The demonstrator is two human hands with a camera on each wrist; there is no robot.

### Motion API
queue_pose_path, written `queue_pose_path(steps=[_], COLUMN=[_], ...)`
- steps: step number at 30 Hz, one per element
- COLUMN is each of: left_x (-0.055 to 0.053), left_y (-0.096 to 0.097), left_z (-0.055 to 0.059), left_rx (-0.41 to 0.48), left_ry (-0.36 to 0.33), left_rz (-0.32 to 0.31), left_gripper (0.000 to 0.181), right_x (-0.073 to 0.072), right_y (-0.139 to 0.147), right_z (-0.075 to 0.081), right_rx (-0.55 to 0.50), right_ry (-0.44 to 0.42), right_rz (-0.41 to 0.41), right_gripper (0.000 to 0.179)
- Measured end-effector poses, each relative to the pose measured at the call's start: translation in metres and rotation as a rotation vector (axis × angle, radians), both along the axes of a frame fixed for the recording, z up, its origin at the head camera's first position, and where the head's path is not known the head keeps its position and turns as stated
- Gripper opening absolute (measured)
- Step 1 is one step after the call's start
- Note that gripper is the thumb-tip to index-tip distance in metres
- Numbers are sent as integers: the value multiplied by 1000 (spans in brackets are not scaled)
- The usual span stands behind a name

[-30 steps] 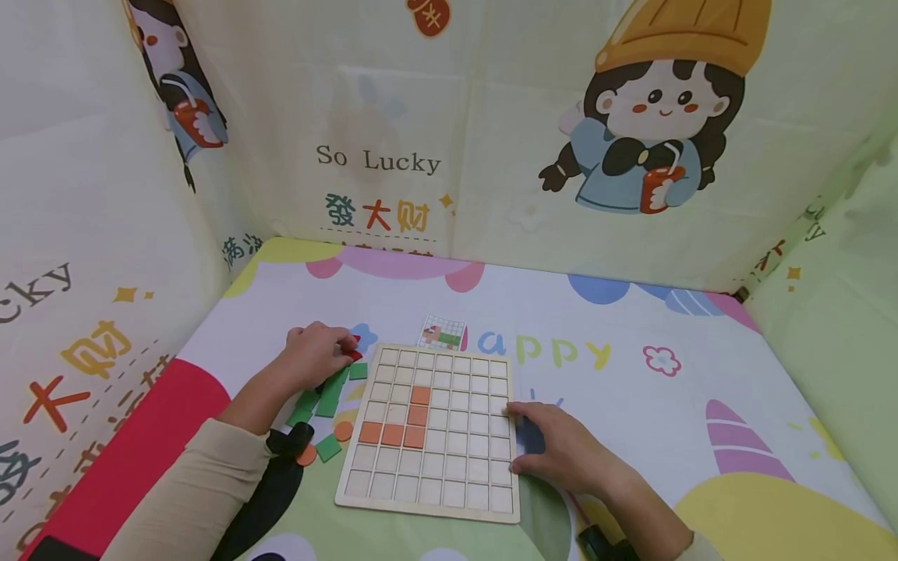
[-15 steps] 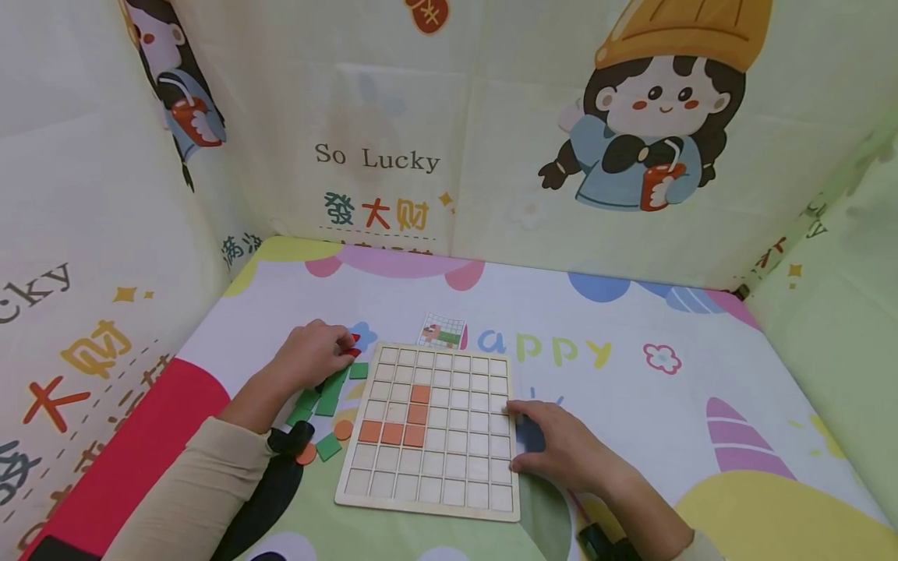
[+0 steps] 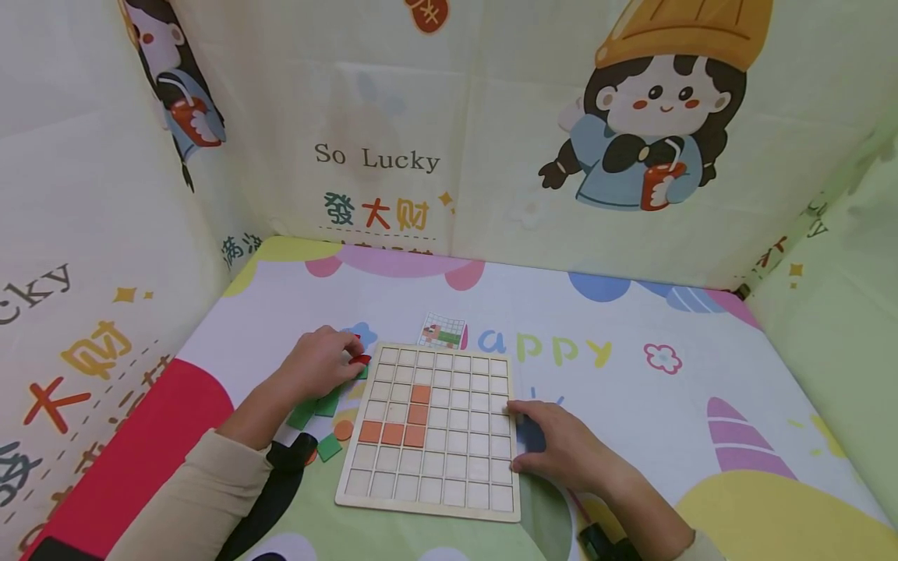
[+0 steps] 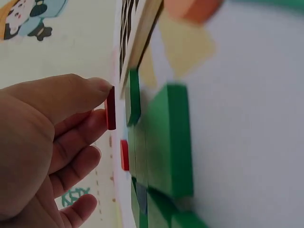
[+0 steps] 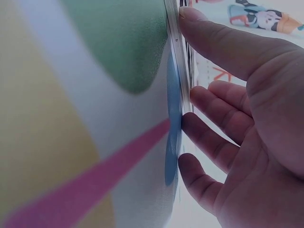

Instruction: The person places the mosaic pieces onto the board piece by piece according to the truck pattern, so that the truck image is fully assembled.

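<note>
My left hand (image 3: 321, 365) pinches a small red piece (image 4: 110, 108) between thumb and fingertip, left of the board's far corner. Another red piece (image 4: 124, 155) lies on the table beyond some green blocks (image 4: 166, 142) in the left wrist view. A wooden grid board (image 3: 468, 471) lies flat in the middle, with several orange squares (image 3: 414, 436) set in its cells in an L-like line. At the board's right edge rests my right hand (image 3: 564, 446), its thumb and fingertips spread along the rim.
Left of the board are a green square (image 3: 329, 447) and an orange disc (image 3: 343, 430), with more green pieces partly under my left hand. A small printed pattern card (image 3: 442, 332) lies behind the board. Printed cloth walls enclose the table.
My left hand has shifted slightly right, toward the board, with the red piece at its fingertips. It now covers more of the green pieces. The right hand and board stay put.
</note>
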State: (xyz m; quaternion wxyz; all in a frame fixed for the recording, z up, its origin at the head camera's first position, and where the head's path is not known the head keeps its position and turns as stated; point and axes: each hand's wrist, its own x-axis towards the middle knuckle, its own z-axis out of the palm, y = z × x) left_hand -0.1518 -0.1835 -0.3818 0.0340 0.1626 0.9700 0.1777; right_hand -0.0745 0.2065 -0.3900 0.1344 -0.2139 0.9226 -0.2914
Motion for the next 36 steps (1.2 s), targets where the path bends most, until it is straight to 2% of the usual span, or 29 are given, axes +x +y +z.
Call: queue_pose_path(steps=[6, 9, 15, 21, 29, 36], left_x=[8, 13, 22, 27, 29, 28], left_y=[9, 16, 31, 42, 51, 54], left_z=[0, 3, 6, 2, -2, -4], left_rx=[19, 37, 69, 39, 19, 2], left_ry=[50, 48, -20, 20, 34, 36], left_rz=[-80, -99, -87, -106, -118, -102], left_gripper=[10, 10, 13, 13, 12, 15], right_x=[0, 0, 0, 0, 0, 0], right_y=[0, 0, 0, 0, 0, -1], right_z=[0, 0, 0, 1, 0, 2], right_rx=[5, 3, 0, 0, 3, 6], right_ry=[2, -2, -1, 1, 0, 5], right_rz=[-3, -5, 2, 6, 3, 7], right_gripper=[72, 72, 72, 73, 72, 71])
